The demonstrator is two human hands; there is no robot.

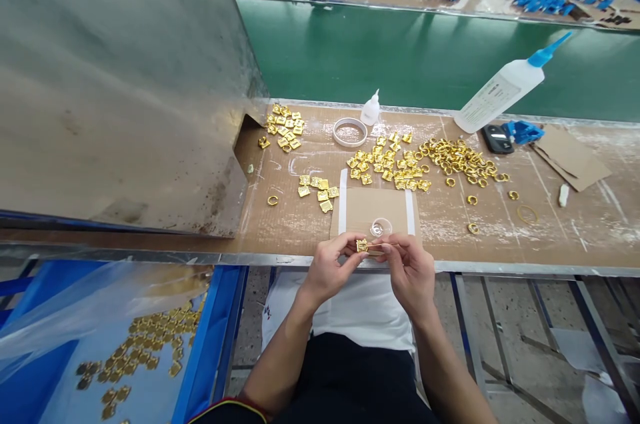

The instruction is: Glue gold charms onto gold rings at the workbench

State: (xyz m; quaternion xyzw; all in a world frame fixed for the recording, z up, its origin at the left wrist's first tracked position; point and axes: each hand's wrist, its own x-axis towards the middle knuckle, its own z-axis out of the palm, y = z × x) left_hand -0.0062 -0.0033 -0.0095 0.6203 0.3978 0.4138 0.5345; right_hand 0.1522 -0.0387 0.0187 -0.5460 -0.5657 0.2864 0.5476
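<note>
My left hand (pixel 327 269) pinches a small square gold piece (pixel 361 246) between thumb and fingertips, just above the table's front edge. In my right hand (pixel 414 272) is a thin stick (pixel 376 246), closed between the fingers, its tip pointing left at the gold piece. Whether the tip touches the piece is too small to tell. Just beyond my hands, a small clear round dish (pixel 381 221) sits on a cardboard pad (pixel 377 201) with white tape strips. Square gold pieces (pixel 320 189) lie behind my left hand, and a heap of gold rings (pixel 457 157) farther right.
A metal housing (pixel 125 91) blocks the left. Beyond the pad stand a tape roll (pixel 350 143), a small white bottle (pixel 371 109) and a large tilted bottle (pixel 500 96). A green belt (pixel 400 44) runs behind. At lower left, a blue bin (pixel 200 357) holds gold pieces. Other people's hands work opposite.
</note>
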